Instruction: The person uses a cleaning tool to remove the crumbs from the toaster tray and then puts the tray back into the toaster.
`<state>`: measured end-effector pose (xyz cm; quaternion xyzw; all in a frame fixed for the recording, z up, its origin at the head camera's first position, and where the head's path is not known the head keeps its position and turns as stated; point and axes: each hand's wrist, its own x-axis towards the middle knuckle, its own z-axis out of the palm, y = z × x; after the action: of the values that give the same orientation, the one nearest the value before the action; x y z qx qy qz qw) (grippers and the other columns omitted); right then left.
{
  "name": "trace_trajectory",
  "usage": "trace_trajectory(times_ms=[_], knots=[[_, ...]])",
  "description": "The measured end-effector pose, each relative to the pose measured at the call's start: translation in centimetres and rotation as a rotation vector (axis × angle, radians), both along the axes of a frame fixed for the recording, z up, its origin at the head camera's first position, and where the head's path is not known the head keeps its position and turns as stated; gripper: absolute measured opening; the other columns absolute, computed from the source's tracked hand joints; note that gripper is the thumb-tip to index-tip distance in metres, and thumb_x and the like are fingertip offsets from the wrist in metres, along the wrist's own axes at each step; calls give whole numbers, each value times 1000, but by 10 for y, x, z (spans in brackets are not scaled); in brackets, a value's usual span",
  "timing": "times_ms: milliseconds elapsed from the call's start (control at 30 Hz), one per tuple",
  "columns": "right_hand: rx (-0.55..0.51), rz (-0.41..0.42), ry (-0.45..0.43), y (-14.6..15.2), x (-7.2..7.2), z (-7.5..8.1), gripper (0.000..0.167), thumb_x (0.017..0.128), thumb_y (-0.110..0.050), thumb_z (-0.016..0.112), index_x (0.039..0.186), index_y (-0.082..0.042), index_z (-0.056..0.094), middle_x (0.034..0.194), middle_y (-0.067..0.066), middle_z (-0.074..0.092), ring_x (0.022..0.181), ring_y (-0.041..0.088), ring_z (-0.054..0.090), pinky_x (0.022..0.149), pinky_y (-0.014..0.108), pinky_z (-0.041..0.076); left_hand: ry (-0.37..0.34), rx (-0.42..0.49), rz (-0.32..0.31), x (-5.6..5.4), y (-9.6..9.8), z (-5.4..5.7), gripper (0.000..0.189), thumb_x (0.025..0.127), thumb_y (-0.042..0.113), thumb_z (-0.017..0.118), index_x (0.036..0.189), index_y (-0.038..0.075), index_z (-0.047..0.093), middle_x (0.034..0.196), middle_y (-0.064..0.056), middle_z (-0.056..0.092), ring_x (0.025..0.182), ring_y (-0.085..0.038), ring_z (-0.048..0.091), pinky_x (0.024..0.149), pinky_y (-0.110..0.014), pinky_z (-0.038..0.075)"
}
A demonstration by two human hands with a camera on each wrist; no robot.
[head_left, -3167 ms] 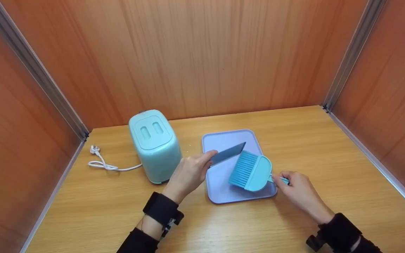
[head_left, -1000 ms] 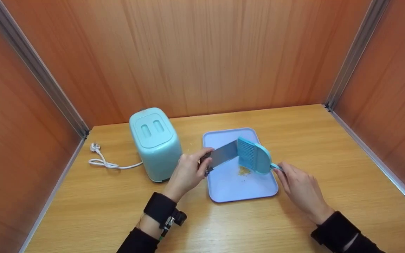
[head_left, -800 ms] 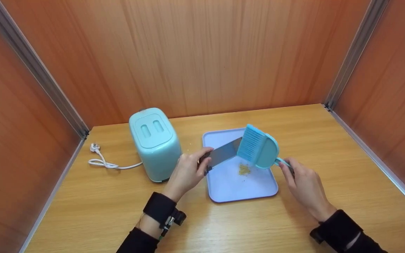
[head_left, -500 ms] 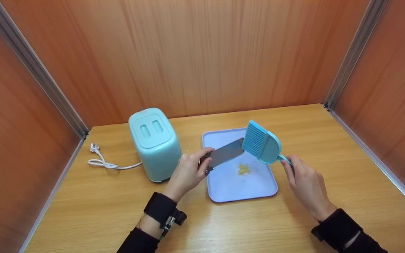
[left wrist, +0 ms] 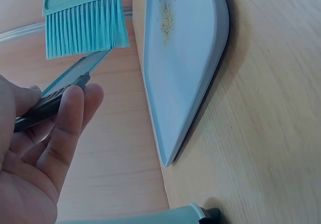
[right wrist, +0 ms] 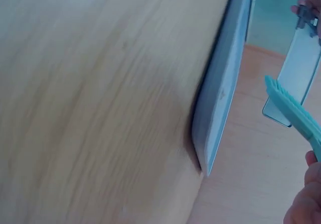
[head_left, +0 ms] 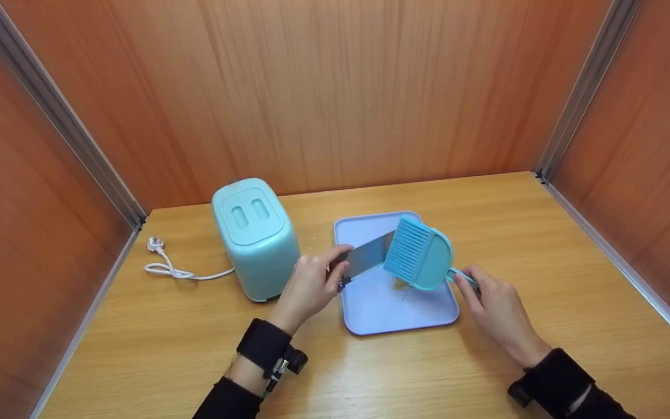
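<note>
My left hand (head_left: 312, 285) pinches the dark grip of a flat metal crumb tray (head_left: 367, 256), tilted above the lavender serving tray (head_left: 381, 317). My right hand (head_left: 501, 311) grips the thin handle of a turquoise hand brush (head_left: 437, 262). The brush's bristles overlap the far end of the crumb tray in the head view, and in the left wrist view the bristles (left wrist: 88, 28) reach that end. A small heap of tan crumbs (left wrist: 167, 23) lies on the serving tray. In the head view the brush partly hides the crumbs.
A mint-green toaster (head_left: 265, 256) stands left of the serving tray, close to my left hand. Its white cord and plug (head_left: 178, 273) lie loosely to the left. A few pale specks dot the table between toaster and tray. Wooden panels (head_left: 335, 99) enclose the back and sides.
Over the last second the brush rises up and right off the crumb tray's end, then comes back down and left over it. The left hand barely moves. Crumbs unseen earliest now show.
</note>
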<state>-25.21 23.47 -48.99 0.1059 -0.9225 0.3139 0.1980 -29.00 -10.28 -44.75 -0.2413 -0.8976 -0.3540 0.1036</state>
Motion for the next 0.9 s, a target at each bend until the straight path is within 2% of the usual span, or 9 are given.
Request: trace_trajectory(times_ms=[133, 267, 467, 633, 767, 900], knots=[[-106, 26, 17, -6, 2, 2, 14, 109, -15, 65, 98, -6, 69, 70, -7, 44, 58, 5, 40, 52, 19, 33, -12, 7, 4, 0, 0, 0, 31, 110, 14, 62, 140, 9, 69, 113, -11, 80, 72, -11, 70, 61, -18, 60], [-153, 86, 38, -16, 8, 3, 10, 107, -13, 67, 99, -8, 70, 70, -10, 46, 59, 2, 41, 51, 19, 35, -23, 11, 6, 0, 2, 0, 31, 110, 14, 62, 140, 9, 69, 111, -11, 80, 73, -11, 71, 61, -17, 60], [-181, 140, -41, -36, 14, 5, 9, 109, -15, 65, 104, -9, 70, 70, -11, 42, 60, 2, 40, 52, 18, 35, -35, 16, 7, 1, 5, -2, 33, 110, 14, 61, 142, 9, 68, 113, -13, 79, 79, -14, 73, 64, -20, 62], [-135, 150, -52, -43, 15, 3, 8, 108, -15, 65, 103, -10, 69, 68, -13, 40, 58, 0, 39, 51, 18, 35, -13, 24, -1, 1, 4, -3, 31, 110, 13, 62, 140, 9, 68, 109, -13, 78, 75, -13, 72, 61, -19, 60], [-60, 115, -47, -41, 14, 0, 10, 108, -16, 66, 104, -8, 71, 67, -13, 41, 57, 0, 38, 51, 17, 35, -16, 31, -9, 1, 3, -4, 31, 110, 13, 61, 140, 9, 68, 101, -13, 78, 68, -11, 70, 56, -17, 58], [13, 66, -45, -34, 11, -2, 13, 108, -18, 66, 109, -5, 71, 69, -8, 49, 57, 2, 41, 51, 17, 36, -34, 30, -5, 1, 1, -3, 31, 111, 14, 60, 141, 9, 68, 102, -12, 78, 67, -9, 69, 55, -17, 57]])
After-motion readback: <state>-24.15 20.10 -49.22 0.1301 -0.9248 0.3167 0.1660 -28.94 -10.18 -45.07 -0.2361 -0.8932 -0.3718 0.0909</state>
